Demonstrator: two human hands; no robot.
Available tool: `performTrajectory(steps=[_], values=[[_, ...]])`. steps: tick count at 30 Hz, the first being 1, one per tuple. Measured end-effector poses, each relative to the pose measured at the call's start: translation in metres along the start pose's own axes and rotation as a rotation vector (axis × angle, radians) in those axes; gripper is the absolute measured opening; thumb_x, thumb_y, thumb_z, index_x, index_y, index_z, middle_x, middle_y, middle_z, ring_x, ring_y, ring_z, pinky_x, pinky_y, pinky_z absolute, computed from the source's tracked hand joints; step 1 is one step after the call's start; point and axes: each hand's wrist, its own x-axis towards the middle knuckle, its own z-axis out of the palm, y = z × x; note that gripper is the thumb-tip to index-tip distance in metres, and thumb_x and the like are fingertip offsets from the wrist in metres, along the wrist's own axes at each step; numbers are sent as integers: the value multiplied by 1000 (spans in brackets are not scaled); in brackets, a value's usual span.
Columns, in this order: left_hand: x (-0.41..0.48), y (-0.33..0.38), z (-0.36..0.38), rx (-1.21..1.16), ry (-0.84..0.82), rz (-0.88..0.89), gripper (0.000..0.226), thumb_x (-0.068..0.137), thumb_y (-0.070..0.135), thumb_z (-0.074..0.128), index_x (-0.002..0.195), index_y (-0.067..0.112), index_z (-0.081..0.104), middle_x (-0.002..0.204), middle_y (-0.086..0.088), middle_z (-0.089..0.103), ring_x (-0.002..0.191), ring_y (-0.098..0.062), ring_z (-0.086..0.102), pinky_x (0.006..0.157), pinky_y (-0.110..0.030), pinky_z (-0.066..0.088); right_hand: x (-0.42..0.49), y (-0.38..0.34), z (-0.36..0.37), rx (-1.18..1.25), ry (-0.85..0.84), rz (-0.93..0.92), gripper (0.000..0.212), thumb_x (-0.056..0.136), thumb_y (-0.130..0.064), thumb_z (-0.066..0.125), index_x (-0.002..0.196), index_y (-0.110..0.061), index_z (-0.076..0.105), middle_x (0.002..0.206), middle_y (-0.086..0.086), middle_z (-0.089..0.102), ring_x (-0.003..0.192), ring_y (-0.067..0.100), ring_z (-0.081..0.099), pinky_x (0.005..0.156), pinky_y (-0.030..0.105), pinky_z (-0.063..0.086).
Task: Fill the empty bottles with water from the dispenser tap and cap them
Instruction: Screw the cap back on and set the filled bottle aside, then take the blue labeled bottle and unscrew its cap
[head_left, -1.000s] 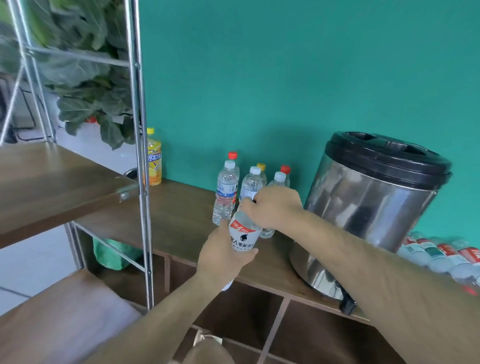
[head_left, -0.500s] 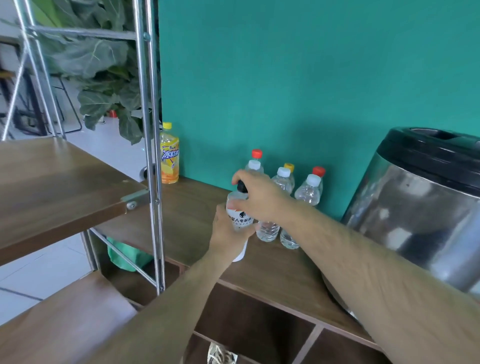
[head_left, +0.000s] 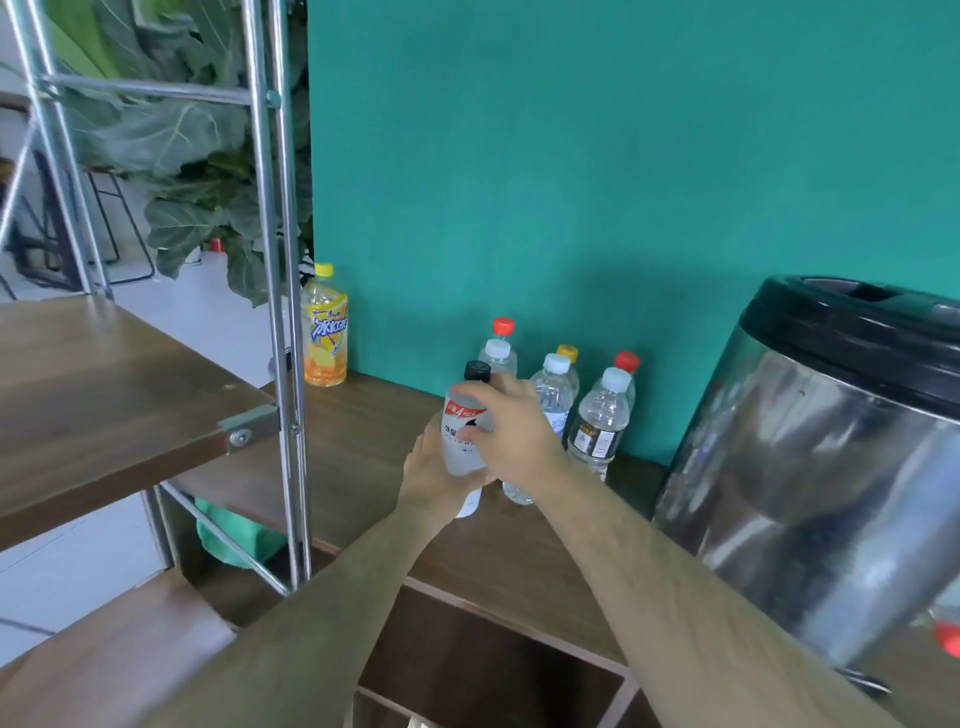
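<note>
On the wooden counter (head_left: 358, 452), in front of a green wall (head_left: 571, 182), eight bottles can be counted in the head view. One is the black-capped bottle (head_left: 464, 441) in the middle, and two hands are on it. Six clear bottles (head_left: 597, 431) stand close together just behind it, at 1 to 2 o'clock. Three of these have white caps, two have red caps and one has a yellow cap. One yellow tea bottle (head_left: 324, 332) stands alone by the wall at 10 o'clock. One big shiny dispenser (head_left: 810, 467) with a black lid (head_left: 852, 332) sits at 3 o'clock. One metal rack (head_left: 278, 260) with a brown shelf board (head_left: 104, 395) stands at 9 o'clock, with big green plant leaves (head_left: 171, 135) behind it.

The tea bottle holds an orange-yellow drink. The six clear bottles are see-through, and how full they are cannot be told. A white label hides most of the black-capped bottle, so what is inside it cannot be told either.

The black-capped bottle stands nearly straight up. Its long side runs up and down, and its cap points to 12 o'clock. Its bottom is right at the counter, but whether it touches is not clear.

The left hand (head_left: 434, 475) comes in from 7 o'clock and grips the lower half of this bottle. The right hand (head_left: 514, 431) comes in from 5 o'clock and curls round the upper half, just below the cap.
</note>
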Motion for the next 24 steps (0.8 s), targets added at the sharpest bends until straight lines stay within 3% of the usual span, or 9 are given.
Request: performTrajectory(steps=[3, 5, 9, 11, 14, 17, 20, 24], values=[[-27, 13, -9, 101, 50, -30, 118, 68, 57, 86, 160, 30, 18, 154, 3, 40, 143, -26, 37, 115, -51, 37, -18, -8, -13, 97, 73, 46, 50, 101, -20, 66, 149, -28, 53, 159, 7, 35, 150, 26, 31, 119, 38, 37], [-51, 22, -18, 198, 146, 82, 101, 80, 50, 81, 159, 24, 24, 152, 1, 41, 138, -27, 38, 111, -47, 35, -39, -20, -26, 112, 128, 48, 48, 106, -30, 59, 152, -28, 48, 162, 4, 32, 153, 21, 28, 119, 40, 37], [-96, 59, -25, 302, 200, 438, 63, 86, 27, 78, 142, 15, 51, 134, -4, 58, 119, -30, 53, 96, -41, 42, -96, -40, -65, 149, 232, -3, 29, 109, -27, 51, 134, -16, 61, 132, 0, 56, 119, 15, 55, 101, 40, 48], [-122, 87, -18, 314, 135, 565, 55, 88, 22, 75, 138, 16, 54, 133, -2, 59, 120, -24, 53, 96, -31, 39, -133, -41, -90, 185, 294, 13, 19, 110, -23, 47, 121, -16, 62, 117, -3, 60, 102, 11, 57, 91, 37, 49], [-164, 136, 4, 257, -20, 729, 52, 92, 22, 70, 141, 18, 52, 136, 0, 58, 124, -18, 52, 103, -27, 40, -193, -32, -129, 202, 384, 73, 14, 110, -22, 47, 113, -19, 60, 105, -10, 60, 96, 5, 56, 87, 26, 47], [-200, 183, 47, 233, -179, 829, 51, 95, 20, 67, 143, 18, 50, 138, 1, 56, 126, -15, 50, 106, -29, 41, -252, -7, -163, 174, 468, 156, 15, 109, -24, 48, 119, -21, 59, 110, -11, 61, 102, 4, 58, 90, 24, 46], [-230, 218, 98, 239, -305, 910, 50, 94, 20, 67, 142, 19, 51, 139, 3, 55, 126, -13, 49, 106, -33, 43, -307, 21, -195, 152, 529, 267, 19, 109, -23, 50, 126, -20, 58, 112, -10, 61, 95, -2, 56, 83, 12, 41], [-255, 245, 169, 278, -435, 930, 56, 94, 20, 67, 145, 23, 47, 144, 5, 50, 129, -17, 50, 109, -31, 41, -369, 67, -231, 70, 612, 401, 29, 107, -23, 53, 134, -15, 57, 126, -9, 61, 108, 3, 55, 90, 22, 43]])
